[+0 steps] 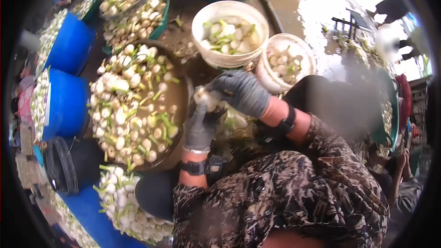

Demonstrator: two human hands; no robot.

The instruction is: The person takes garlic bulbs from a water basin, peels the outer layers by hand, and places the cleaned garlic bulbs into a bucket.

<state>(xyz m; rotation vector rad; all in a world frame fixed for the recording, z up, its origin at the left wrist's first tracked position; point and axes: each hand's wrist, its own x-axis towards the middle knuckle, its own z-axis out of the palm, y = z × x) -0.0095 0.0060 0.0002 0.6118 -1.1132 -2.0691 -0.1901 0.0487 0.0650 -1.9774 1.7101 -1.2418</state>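
Observation:
Both of my hands wear grey gloves and meet in front of me, between a wide basin of bulbs and two white buckets. My left hand (200, 128) is closed around a pale onion-like bulb (205, 99), its fingers at the bulb's lower side. From the right, my right hand (241, 93) reaches over with bent fingers touching the same bulb. Any tool between the fingers is too blurred to make out. Beside my left hand, the wide basin (187, 94) holds many bulbs with green stems in brownish water.
A large white bucket (229, 59) and a smaller one (272, 79) hold bulbs ahead. Blue tubs (69, 103) line the left. A green basin (161, 30) of bulbs is at the upper left. A person's hands (404, 163) show at the far right.

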